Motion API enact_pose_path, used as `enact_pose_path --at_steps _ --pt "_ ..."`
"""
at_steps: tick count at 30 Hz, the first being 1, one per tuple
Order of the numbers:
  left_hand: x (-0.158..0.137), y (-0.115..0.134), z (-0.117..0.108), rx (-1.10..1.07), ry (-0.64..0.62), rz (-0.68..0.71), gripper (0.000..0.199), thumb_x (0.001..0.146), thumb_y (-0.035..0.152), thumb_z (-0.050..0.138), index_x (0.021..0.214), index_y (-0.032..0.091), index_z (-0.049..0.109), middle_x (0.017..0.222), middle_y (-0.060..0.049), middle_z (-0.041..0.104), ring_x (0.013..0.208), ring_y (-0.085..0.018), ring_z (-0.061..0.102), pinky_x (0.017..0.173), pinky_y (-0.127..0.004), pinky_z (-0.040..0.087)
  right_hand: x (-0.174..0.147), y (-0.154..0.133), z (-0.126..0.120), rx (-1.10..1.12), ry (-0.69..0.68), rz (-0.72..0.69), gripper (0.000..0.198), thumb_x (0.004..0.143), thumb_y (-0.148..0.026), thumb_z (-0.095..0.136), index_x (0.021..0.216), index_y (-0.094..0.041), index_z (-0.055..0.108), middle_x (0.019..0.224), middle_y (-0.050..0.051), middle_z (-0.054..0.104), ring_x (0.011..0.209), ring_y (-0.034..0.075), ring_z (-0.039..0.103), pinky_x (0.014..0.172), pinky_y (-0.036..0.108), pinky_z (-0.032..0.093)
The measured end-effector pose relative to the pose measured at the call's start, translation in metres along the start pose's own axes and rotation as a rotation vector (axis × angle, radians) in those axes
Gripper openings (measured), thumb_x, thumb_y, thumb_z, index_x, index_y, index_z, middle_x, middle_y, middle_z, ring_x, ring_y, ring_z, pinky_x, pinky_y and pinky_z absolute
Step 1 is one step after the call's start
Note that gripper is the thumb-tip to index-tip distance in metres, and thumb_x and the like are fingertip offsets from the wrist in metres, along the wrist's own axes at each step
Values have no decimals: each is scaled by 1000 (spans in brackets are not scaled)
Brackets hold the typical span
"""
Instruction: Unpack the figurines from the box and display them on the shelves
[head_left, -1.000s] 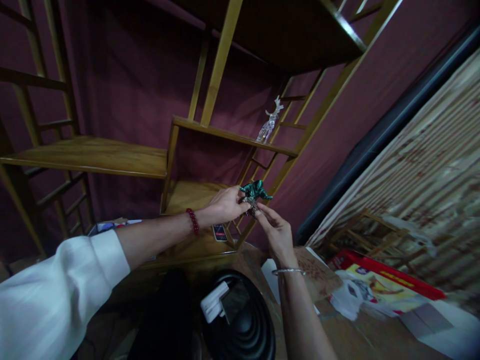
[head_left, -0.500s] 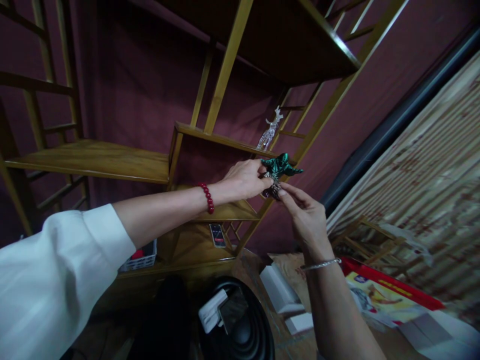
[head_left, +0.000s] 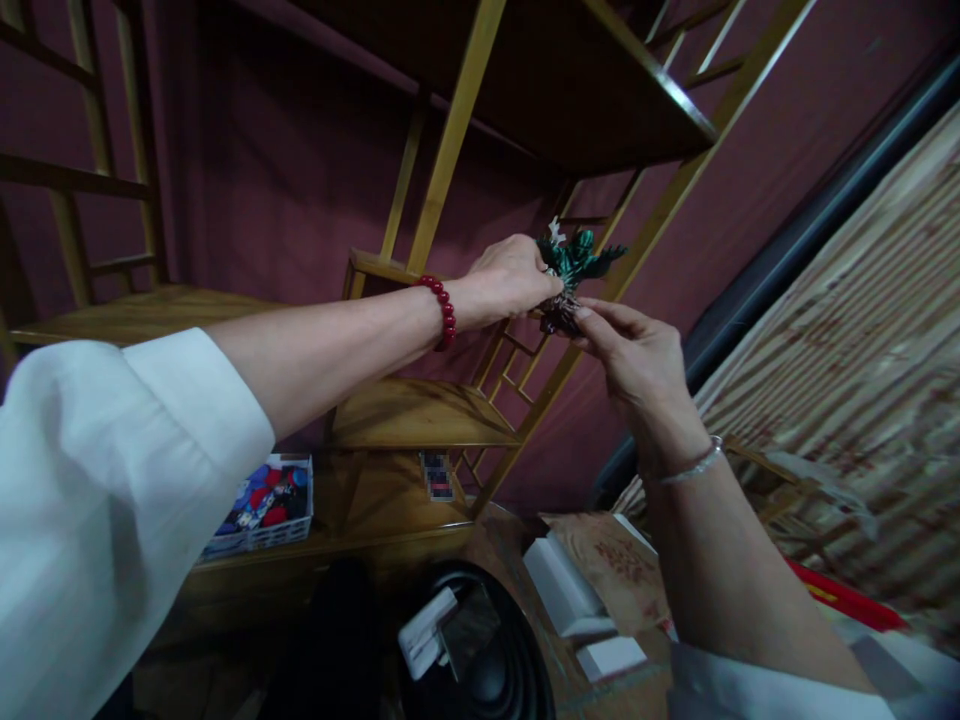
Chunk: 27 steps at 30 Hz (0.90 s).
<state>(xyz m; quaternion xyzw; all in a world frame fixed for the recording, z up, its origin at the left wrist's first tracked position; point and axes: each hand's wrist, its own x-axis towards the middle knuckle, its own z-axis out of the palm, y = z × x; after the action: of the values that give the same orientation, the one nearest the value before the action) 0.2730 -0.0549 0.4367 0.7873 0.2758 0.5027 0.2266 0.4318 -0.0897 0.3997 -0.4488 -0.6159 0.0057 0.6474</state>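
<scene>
"Holding what, and where?"

"Holding a glossy green ornament (head_left: 577,258) with a brown, textured lower end, lifted in midair before the right side of a wooden display rack (head_left: 457,140)."

"Gripping how?"

"Clasping the ornament's middle with thumb and fingers of the left hand (head_left: 517,275). Pinching the brown end with the right hand (head_left: 641,355), narrow at the fingertips."

"Wearing anything?"

"Wearing a red bead bracelet (head_left: 442,312) on the left wrist, a silver-coloured bangle (head_left: 697,462) on the right."

"Passing in front of what?"

"Masking all but the pale antlers (head_left: 555,232) of a figurine at the display rack's right end. Reaching above a phone (head_left: 438,476) on the display rack's bottom board, and a white basket (head_left: 300,527) of red, blue and black pieces, on that board farther left."

"Seeing what on the floor?"

"Seeing white boxes (head_left: 566,585) and a brown sheet (head_left: 615,560) with reddish print, right of the display rack's base. Spotting, in front of the display rack, a black ridged round object (head_left: 525,660) bearing a white device (head_left: 424,640) and a dark flat panel (head_left: 471,620)."
</scene>
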Motion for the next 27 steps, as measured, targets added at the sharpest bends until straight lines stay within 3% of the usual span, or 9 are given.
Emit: enact_pose_path --at_steps 8,17,24,27 --pt "21 5 -15 -3 66 -61 17 70 19 55 87 14 56 74 -4 58 85 -16 56 74 -26 44 33 -2 17 21 -18 2 23 64 -31 68 81 -16 67 76 3 67 68 16 62 60 28 54" --pt "60 -21 -23 42 127 -165 13 75 22 52 76 11 58 76 -7 58 87 -20 57 73 -29 44 70 12 48 63 -53 51 15 62 -22 70 74 -13 65 62 3 63 64 18 62 59 32 53" --pt "56 -23 -27 190 159 -300 13 78 16 50 79 5 58 84 -10 60 86 -22 58 71 -31 45 86 29 73 48 -54 56 11 61 -17 70 70 -12 65 57 0 59 57 14 58 54 29 51" --pt "51 -27 -29 251 160 -282 12 77 10 51 79 0 57 85 -14 60 82 -22 59 70 -32 45 86 26 83 -6 -35 87 9 66 -14 66 74 -10 65 57 0 58 56 12 56 56 28 50"
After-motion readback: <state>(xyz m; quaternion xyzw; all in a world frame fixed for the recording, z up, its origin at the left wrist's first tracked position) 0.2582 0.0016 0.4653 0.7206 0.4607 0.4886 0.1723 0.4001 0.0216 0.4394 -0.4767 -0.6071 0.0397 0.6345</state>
